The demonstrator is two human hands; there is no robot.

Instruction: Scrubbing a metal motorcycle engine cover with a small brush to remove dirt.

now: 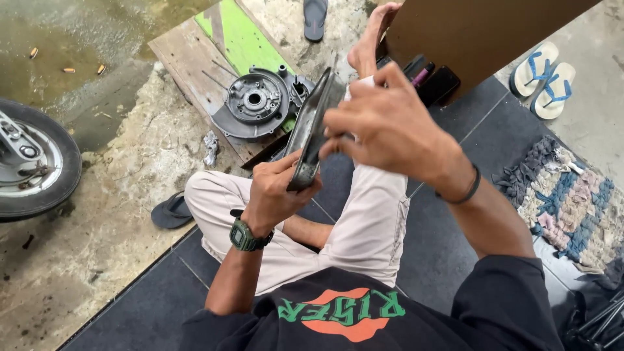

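Observation:
I sit cross-legged on dark floor tiles. My left hand (276, 192), with a green watch on the wrist, grips the lower end of a dark grey metal engine cover (311, 127) held on edge above my knee. My right hand (383, 123), a black band on its wrist, is closed against the cover's upper inner side; what it holds is hidden. A round grey engine case part (253, 104) lies on a wooden board (188, 58) just beyond the cover.
A motorcycle wheel (32, 162) stands at the left on wet concrete. A dark sandal (172, 211) lies by my left leg, another (314, 18) at the top. White-blue sandals (543, 78) and a rag rug (565, 195) are right. Dark tools (437, 83) rest by a brown panel (481, 32).

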